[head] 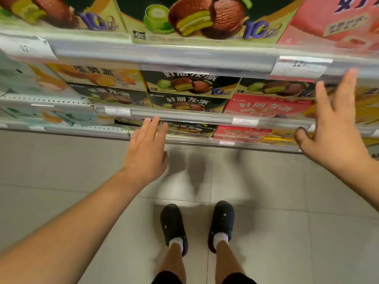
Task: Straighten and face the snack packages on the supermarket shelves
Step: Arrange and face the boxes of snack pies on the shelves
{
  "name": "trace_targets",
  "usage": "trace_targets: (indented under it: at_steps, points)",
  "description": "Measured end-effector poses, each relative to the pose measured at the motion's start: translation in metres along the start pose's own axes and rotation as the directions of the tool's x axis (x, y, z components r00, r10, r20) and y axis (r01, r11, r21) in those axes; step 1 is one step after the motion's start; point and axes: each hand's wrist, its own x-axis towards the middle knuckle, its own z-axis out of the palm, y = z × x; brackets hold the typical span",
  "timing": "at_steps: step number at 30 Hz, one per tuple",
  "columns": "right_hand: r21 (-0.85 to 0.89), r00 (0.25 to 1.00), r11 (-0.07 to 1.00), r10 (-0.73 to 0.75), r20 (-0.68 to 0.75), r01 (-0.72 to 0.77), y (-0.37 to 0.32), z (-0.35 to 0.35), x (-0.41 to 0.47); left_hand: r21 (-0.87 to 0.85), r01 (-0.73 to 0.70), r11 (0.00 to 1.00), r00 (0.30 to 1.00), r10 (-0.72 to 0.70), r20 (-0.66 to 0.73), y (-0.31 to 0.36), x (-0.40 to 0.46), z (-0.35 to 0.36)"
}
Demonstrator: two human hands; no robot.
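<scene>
While both hands reach toward the shelves [184,116], the left hand [146,152] and right hand [336,128] are spread open, holding nothing; snack boxes [190,83] sit stacked on the shelves.

Snack boxes [190,84] in stacked rows on tiered shelves [164,58], floor [61,165] below.

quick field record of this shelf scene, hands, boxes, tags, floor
setting: supermarket snack aisle, seen from above
left hand: open, fingers straight, reaching toward the lower shelf rail, holding nothing
right hand: open, fingers spread, raised in front of the shelves, holding nothing
dark pie boxes: green and chocolate print, stacked mid-shelf
pink box: right of the dark boxes
price tags: on the rails, reading 12
floor: grey tiles
feet: dark slippers, white socks
</scene>
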Motion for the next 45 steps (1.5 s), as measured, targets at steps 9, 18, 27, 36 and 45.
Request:
trace_targets:
  at_steps: [9, 18, 27, 36, 45]
  points:
    - [0.189, 0.944, 0.976, -0.159, 0.288, 0.107, -0.084, 0.07, -0.015, 0.25, 0.309, 0.918, 0.897, -0.193, -0.398, -0.099, 0.094, -0.053]
    - [0.343, 0.927, 0.938, -0.171, 0.334, 0.049, -0.153, 0.094, -0.007, 0.146, 0.145, 0.979, 0.927, -0.083, -0.365, -0.127, 0.115, -0.075]
    - [0.438, 0.924, 0.895, -0.23, 0.305, 0.078, -0.187, 0.08, 0.002, 0.221, -0.09, 0.971, 0.946, 0.152, -0.287, -0.143, 0.093, -0.087]
    - [0.606, 0.89, 0.793, -0.317, 0.328, 0.059, -0.224, 0.055, -0.015, -0.181, -0.209, 0.961, 0.96, 0.166, -0.225, -0.08, -0.01, -0.067]
    - [0.586, 0.947, 0.767, 0.086, 0.31, -0.261, -0.133, -0.075, -0.087, 0.035, -0.62, 0.784, 0.767, 0.614, -0.184, 0.064, -0.047, -0.135]
